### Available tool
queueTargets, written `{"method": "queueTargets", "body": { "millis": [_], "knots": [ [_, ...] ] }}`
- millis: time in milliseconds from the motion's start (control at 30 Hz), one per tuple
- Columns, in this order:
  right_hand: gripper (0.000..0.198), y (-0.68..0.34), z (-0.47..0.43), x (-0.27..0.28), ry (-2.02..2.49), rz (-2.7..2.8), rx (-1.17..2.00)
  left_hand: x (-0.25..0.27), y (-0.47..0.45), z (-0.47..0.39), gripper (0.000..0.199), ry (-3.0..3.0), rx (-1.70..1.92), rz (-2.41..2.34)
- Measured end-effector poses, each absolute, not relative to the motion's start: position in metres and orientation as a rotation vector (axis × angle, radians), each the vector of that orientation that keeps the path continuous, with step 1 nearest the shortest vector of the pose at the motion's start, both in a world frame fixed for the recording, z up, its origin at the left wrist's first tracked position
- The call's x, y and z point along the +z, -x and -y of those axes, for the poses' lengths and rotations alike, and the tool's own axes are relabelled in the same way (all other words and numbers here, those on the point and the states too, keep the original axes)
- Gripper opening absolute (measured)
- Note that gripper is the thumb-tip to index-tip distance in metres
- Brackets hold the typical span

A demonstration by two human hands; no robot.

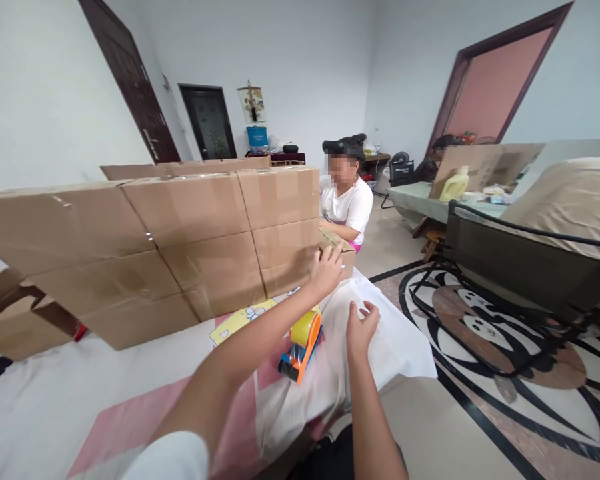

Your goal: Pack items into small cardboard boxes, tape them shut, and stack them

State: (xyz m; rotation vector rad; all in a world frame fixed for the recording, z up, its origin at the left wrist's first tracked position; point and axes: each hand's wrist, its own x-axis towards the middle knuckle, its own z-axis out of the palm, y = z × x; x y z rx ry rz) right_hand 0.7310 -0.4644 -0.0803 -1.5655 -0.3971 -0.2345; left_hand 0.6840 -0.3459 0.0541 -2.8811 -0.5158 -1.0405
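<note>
My left hand (326, 271) reaches across to the right end of the carton stack, its fingers spread over the near side of a low cardboard box (347, 265). Whether the fingertips press on that box I cannot tell. My right hand (363, 325) hovers over the white cloth edge with thumb and fingers apart and nothing in it. Below my left forearm lies a tape dispenser (310, 347) with an orange and blue frame and a yellow roll. Brown cartons (207, 250), taped shut, are stacked in rows on the cloth-covered surface (170, 373).
Behind the stack's right end sits a person (353, 203) in a white shirt. An opened carton (25, 320) is at the far left. To the right are a black-framed folding chair (510, 247) and a table (415, 203) with a yellow jug (454, 185).
</note>
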Motion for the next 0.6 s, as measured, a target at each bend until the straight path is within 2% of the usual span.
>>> {"method": "queueTargets", "body": {
  "millis": [33,67,200,367,467,500,533,600],
  "knots": [
    [0.026,-0.731,0.465,-0.076,1.575,0.408,-0.227,0.051,-0.649,0.345,0.025,2.86,-1.058,0.361],
    [0.026,-0.731,0.467,-0.073,1.585,0.434,-0.218,0.047,-0.61,0.341,0.021,2.842,-1.066,0.259],
    [0.038,-0.722,0.48,-0.056,1.571,0.536,-0.19,0.025,-0.433,0.307,0.019,2.799,-0.964,0.31],
    [0.042,-0.669,0.48,-0.018,1.453,0.677,-0.336,0.018,-0.228,0.254,0.023,2.627,-0.926,1.044],
    [0.044,-0.594,0.461,0.008,1.321,1.011,-0.371,0.024,-0.144,0.222,0.024,2.324,-1.095,1.65],
    [0.042,-0.562,0.45,0.014,1.279,1.171,-0.321,0.026,-0.123,0.209,0.029,2.171,-1.183,1.879],
    [0.039,-0.527,0.436,0.018,1.243,1.332,-0.225,0.028,-0.106,0.195,0.043,1.998,-1.266,2.096],
    [0.035,-0.452,0.397,0.022,1.205,1.659,0.12,0.031,-0.081,0.164,0.087,1.667,-1.374,2.43]
  ]
}}
